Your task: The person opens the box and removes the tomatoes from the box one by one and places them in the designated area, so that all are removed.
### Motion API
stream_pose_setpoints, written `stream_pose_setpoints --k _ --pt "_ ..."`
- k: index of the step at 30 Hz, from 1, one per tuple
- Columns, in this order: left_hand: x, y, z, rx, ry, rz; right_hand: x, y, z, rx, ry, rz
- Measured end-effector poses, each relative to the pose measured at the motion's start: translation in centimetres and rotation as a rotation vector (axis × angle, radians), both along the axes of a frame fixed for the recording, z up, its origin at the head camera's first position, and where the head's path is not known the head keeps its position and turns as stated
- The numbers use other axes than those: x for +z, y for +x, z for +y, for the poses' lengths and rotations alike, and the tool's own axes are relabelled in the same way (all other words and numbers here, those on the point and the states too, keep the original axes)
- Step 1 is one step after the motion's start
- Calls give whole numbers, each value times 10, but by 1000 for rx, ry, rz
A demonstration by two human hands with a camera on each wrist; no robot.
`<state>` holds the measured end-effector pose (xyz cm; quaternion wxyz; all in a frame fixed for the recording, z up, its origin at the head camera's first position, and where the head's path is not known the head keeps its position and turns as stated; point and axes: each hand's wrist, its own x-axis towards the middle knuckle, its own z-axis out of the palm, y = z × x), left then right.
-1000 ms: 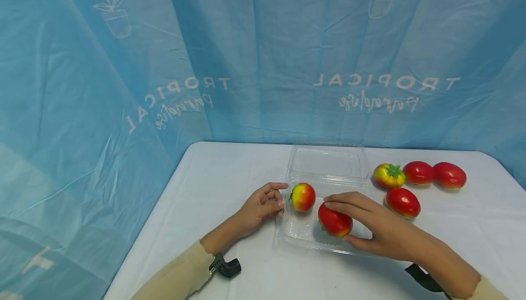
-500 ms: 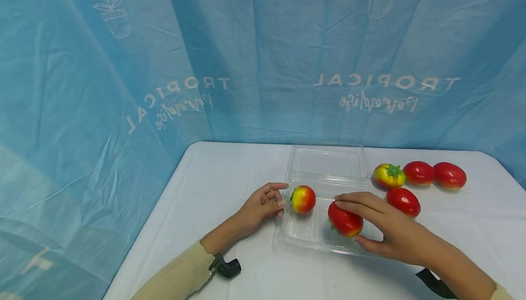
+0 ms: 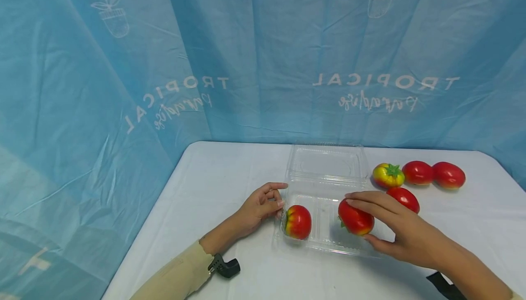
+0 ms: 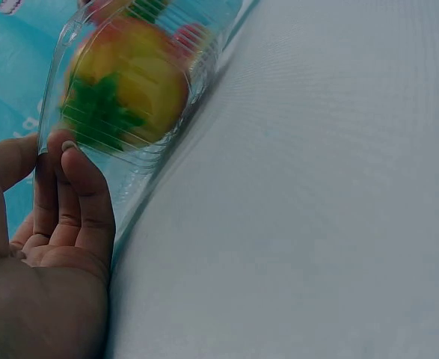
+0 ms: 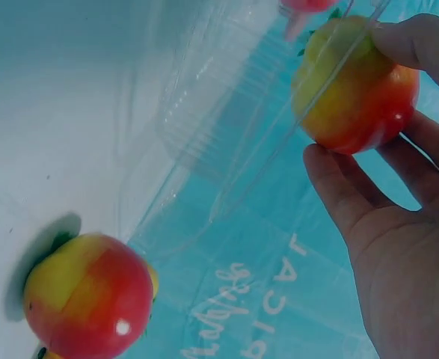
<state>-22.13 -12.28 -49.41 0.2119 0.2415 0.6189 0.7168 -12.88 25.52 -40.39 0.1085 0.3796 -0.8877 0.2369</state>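
Note:
A clear plastic clamshell container (image 3: 324,240) lies with its lid folded back on the table. At its left rim, my left hand (image 3: 263,206) pinches the edge between thumb and fingers, as the left wrist view shows. One red-and-yellow tomato (image 3: 298,222) with a green calyx (image 4: 99,112) rests inside, at the near left. My right hand (image 3: 396,227) grips another tomato (image 3: 355,217) over the right half of the container, thumb on the near side and fingers on the far side. Whether this tomato touches the container floor I cannot tell.
Several more tomatoes sit right of the container: a yellow one with green leaves (image 3: 388,175), two red ones behind, and a red tomato (image 3: 404,198) partly behind my right hand. A blue printed cloth (image 3: 287,62) hangs behind the white table (image 3: 222,167).
My right hand has moved right with its tomato. The other tomato has rolled toward the near left of the container and now shows more red. My left hand stays put.

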Motion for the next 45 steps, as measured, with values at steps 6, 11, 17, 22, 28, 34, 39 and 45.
stream_pose_setpoints --k 6,11,17,22,28,34,39,45 --pt "-1 -1 0 -6 6 5 -1 1 9 -26 13 9" --pt "-1 -1 0 -6 7 9 1 3 14 -36 15 53" --pt "0 -1 0 -2 -3 6 6 5 20 -40 -7 104" --pt "-1 -1 1 3 -5 7 8 5 26 -62 0 111" --pt "0 0 1 13 -4 4 9 6 34 -101 9 141" --pt "1 1 1 11 3 -1 12 7 44 -173 25 144" --pt "1 2 1 7 2 -7 13 4 51 -226 34 163" --pt "1 1 1 8 0 -4 15 2 59 -261 43 201"
